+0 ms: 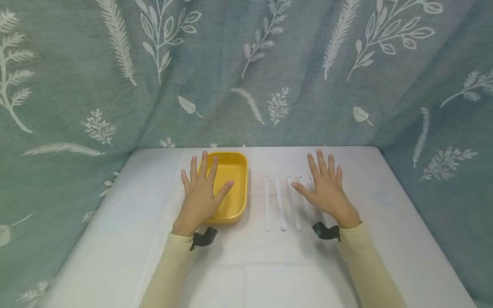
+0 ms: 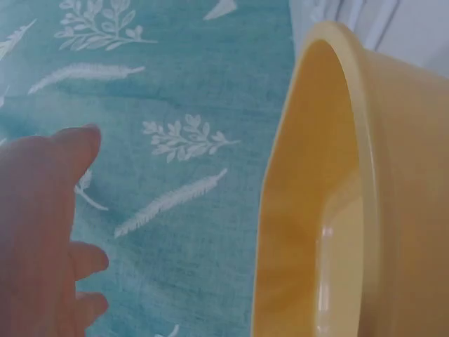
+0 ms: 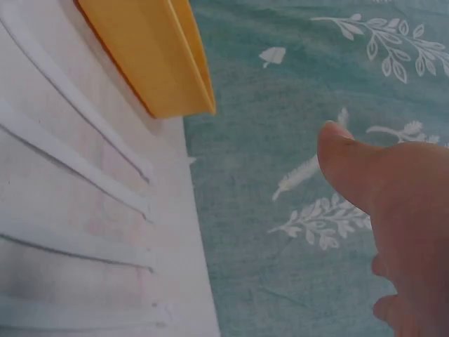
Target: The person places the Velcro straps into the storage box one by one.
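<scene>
My left hand [image 1: 199,194], palm down with fingers spread, is over the left side of a yellow rectangular tray [image 1: 243,188]. It holds nothing. In the left wrist view the thumb [image 2: 84,147] is apart from the tray's rim [image 2: 365,133]. My right hand [image 1: 329,192] also has its fingers spread and holds nothing. It hovers over the right end of a row of several thin white plastic strips [image 1: 278,203], each with a small wider head at the far end, and partly hides them. The right wrist view shows some strips [image 3: 77,158] lying flat and side by side.
A white-covered table [image 1: 246,282] bears the tray and strips. Green cloth with white leaf prints [image 1: 215,85] hangs behind its far edge and along both sides. A dark wrist camera [image 1: 204,237] sits on the left wrist, another camera [image 1: 326,231] on the right.
</scene>
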Motion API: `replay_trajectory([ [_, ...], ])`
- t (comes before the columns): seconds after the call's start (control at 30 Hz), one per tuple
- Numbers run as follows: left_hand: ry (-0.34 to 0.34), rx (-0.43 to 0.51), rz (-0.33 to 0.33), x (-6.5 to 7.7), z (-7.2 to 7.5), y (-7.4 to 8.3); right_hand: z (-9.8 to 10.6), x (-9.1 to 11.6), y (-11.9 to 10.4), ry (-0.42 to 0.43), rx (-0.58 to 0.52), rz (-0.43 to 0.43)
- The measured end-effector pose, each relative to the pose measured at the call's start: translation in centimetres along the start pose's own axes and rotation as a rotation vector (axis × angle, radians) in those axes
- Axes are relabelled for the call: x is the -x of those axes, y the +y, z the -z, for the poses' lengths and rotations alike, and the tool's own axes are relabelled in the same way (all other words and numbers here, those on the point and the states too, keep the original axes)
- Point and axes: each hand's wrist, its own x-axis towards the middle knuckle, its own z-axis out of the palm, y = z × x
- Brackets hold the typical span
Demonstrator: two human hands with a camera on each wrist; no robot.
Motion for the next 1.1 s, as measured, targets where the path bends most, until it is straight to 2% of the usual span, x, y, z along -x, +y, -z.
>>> replay_trajectory([
  [0.2,0.03,0.105,0.016,0.9,0.8,-1.1,1.6,0.4,1.3,0.005,-0.116,-0.004],
  [0.37,0.037,0.202,0.052,1.6,1.6,-2.3,3.3,0.9,2.5,0.06,-0.233,-0.025],
  [0.5,0.039,0.312,0.112,2.5,1.8,-3.3,4.0,1.4,3.5,0.13,-0.271,-0.067],
  [0.67,0.021,0.42,0.233,3.8,1.3,-4.1,3.9,1.8,4.6,0.209,-0.299,-0.088],
  [0.77,0.011,0.457,0.289,4.0,0.8,-4.6,3.6,1.9,5.1,0.237,-0.325,-0.102],
  [0.97,0.012,0.487,0.324,4.1,-0.4,-5.7,3.3,2.1,6.3,0.27,-0.329,-0.172],
  [1.1,-0.013,0.518,0.332,4.3,-1.0,-6.4,3.4,2.1,6.9,0.288,-0.329,-0.199],
])
